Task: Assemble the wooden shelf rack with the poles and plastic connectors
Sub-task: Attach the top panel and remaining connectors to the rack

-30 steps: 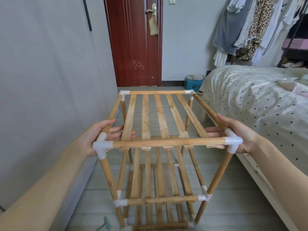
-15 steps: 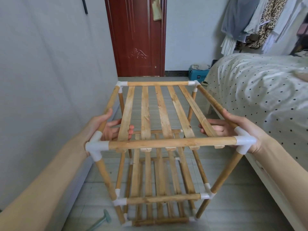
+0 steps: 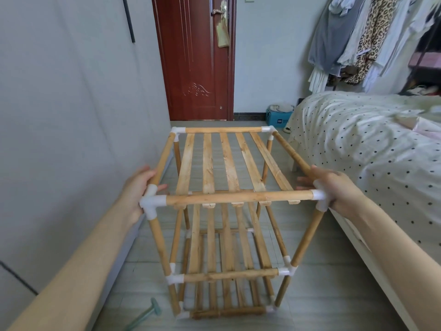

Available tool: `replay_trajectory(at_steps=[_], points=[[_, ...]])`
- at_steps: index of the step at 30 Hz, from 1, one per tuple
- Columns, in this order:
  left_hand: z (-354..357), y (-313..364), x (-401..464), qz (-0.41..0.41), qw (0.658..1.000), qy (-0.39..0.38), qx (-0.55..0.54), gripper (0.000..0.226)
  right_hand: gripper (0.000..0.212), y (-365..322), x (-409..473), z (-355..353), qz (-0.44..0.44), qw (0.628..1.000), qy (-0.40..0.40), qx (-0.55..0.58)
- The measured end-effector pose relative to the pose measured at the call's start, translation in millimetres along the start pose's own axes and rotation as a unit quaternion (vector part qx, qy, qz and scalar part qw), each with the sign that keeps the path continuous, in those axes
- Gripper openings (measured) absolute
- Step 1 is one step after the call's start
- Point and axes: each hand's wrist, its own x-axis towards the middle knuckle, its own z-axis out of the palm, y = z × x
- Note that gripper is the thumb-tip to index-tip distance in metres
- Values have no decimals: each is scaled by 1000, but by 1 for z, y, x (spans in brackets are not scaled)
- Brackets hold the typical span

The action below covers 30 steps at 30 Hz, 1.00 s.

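The wooden shelf rack (image 3: 229, 199) stands upright on the tiled floor in front of me, three slatted tiers joined by poles and white plastic connectors. My left hand (image 3: 137, 187) grips the top left side pole just behind the near left connector (image 3: 151, 203), fingers curled under the pole. My right hand (image 3: 334, 185) grips the top right side pole at the near right connector (image 3: 319, 195), fingertips showing inside the frame. The top tier's slats (image 3: 229, 163) lie flat between the front and back poles.
A grey wall runs close along the left. A bed (image 3: 381, 151) with a dotted cover stands right of the rack. A red door (image 3: 198, 58) is straight ahead, a blue box (image 3: 278, 118) beside it. A green-headed tool (image 3: 152, 310) lies on the floor at bottom left.
The rack has shifted slightly away from me and my view has risen. Both hands keep their grip on the top near corners.
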Motion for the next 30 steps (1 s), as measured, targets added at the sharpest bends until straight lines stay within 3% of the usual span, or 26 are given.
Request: replay_trajectory(at_steps=[2, 5, 7, 9, 18, 24, 27, 30], points=[[-2, -8, -17, 99, 994, 24, 48, 36, 39, 7, -14, 5, -119, 971, 87, -188], [0, -23, -38, 222, 955, 36, 192, 22, 45, 21, -33, 18, -311, 837, 123, -432], [2, -30, -41, 263, 934, 61, 235, 25, 56, 25, -43, 22, -337, 772, 98, -530], [6, -33, -40, 281, 932, 72, 217, 23, 70, 30, -45, 19, -345, 734, 97, -577], [36, -33, 5, 263, 939, 47, 215, 36, 83, 39, 9, 17, -377, 732, 171, -541], [54, -23, 40, 244, 935, 27, 256, 41, 72, 41, 33, 31, -301, 737, 201, -572], [50, -28, 39, 261, 921, 44, 284, 42, 70, 52, 19, 45, -314, 701, 205, -606], [26, -51, 24, 300, 893, 37, 334, 43, 63, 75, -12, 76, -437, 641, 86, -625]])
